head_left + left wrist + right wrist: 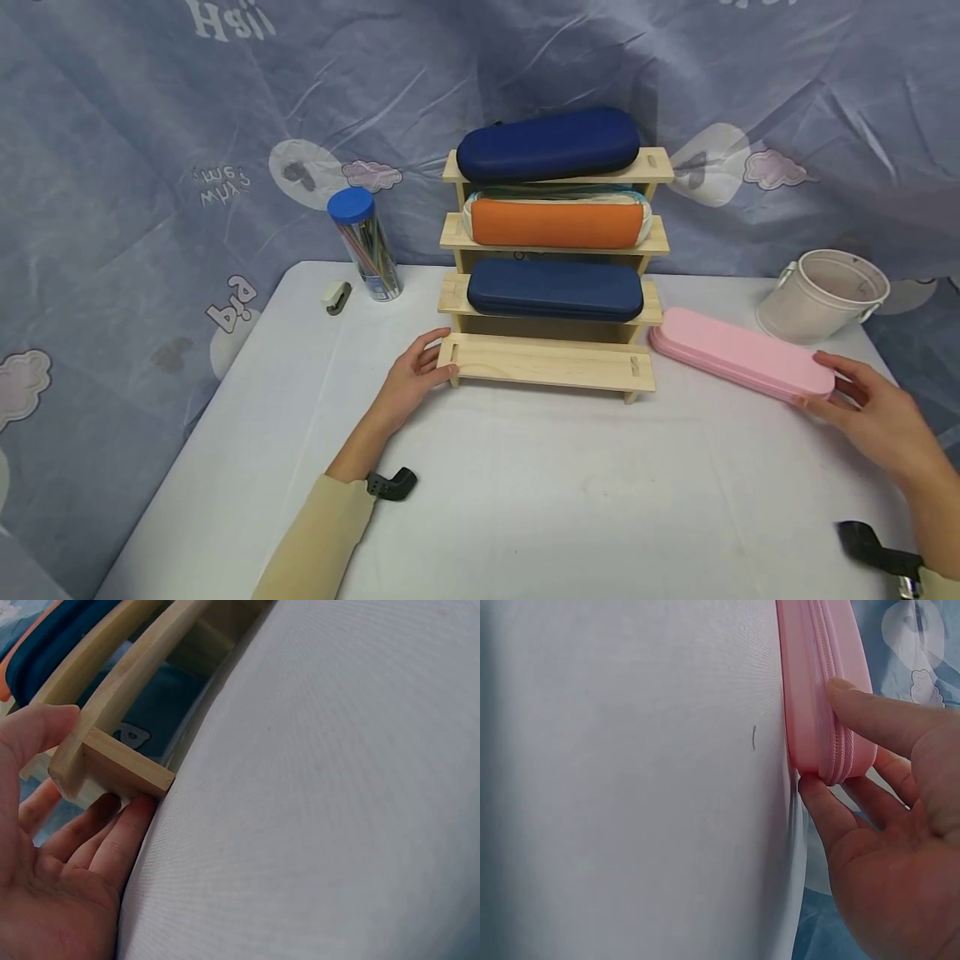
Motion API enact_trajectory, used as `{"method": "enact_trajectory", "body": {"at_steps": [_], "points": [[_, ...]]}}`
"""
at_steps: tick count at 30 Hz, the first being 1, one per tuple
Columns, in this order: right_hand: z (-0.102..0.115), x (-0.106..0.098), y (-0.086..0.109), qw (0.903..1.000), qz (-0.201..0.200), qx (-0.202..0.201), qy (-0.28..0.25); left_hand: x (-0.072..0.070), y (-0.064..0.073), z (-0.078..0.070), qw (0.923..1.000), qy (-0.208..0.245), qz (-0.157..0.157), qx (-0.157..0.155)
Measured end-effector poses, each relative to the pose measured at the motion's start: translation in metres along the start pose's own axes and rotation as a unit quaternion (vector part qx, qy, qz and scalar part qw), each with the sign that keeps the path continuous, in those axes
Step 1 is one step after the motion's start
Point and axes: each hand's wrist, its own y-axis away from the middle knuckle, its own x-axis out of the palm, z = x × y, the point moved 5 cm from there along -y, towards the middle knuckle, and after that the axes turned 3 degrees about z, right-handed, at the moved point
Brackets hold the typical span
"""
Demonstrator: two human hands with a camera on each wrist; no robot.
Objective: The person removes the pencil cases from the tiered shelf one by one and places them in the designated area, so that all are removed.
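A stepped wooden rack (555, 360) stands at the back of the table. My left hand (414, 373) grips the left end of its lowest step, thumb at the front edge and fingers behind the end leg (127, 769). On the upper steps lie a dark blue pencil case (551, 148), an orange and white pencil case (557, 223) and a navy pencil case (555, 290). The lowest step is bare. My right hand (873, 412) holds the right end of a pink zippered pencil case (742, 350) between thumb and fingers. That case lies slanted on the table, its far end near the rack.
Left of the rack stands a clear tube (372, 254) of pencils with a blue lid, beside a small stapler (337, 297). A white bucket (821, 296) is behind the pink case at the back right. A patterned blue cloth (225, 125) hangs behind the table.
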Motion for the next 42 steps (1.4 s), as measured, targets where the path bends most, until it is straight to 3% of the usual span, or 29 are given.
{"method": "enact_trajectory", "body": {"at_steps": [5, 12, 18, 26, 31, 35, 42], "points": [[0.0, -0.001, -0.004, 1.0, -0.002, 0.0, -0.005, 0.001, 0.001, -0.004, 0.9999, -0.001, 0.008, -0.009], [0.004, -0.001, -0.006, 0.9999, 0.006, 0.015, -0.004, 0.006, 0.01, -0.025, 0.9999, -0.003, 0.015, -0.005], [0.03, -0.009, 0.001, 0.9991, -0.037, 0.016, -0.01, 0.007, 0.01, -0.026, 0.9998, 0.005, 0.02, -0.001], [0.073, -0.011, 0.009, 0.9945, -0.082, 0.01, -0.064, 0.005, 0.011, -0.026, 0.9998, 0.007, 0.019, 0.007], [0.1, -0.011, 0.012, 0.9934, -0.078, -0.036, -0.076, 0.006, 0.01, -0.027, 0.9997, 0.009, 0.023, 0.005], [0.122, -0.009, 0.013, 0.9895, -0.067, -0.098, -0.082, 0.007, 0.01, -0.028, 0.9997, 0.007, 0.021, 0.002], [0.145, -0.003, 0.013, 0.9809, -0.042, -0.161, -0.101, 0.001, 0.001, -0.004, 0.9997, 0.017, 0.018, 0.001]]}}
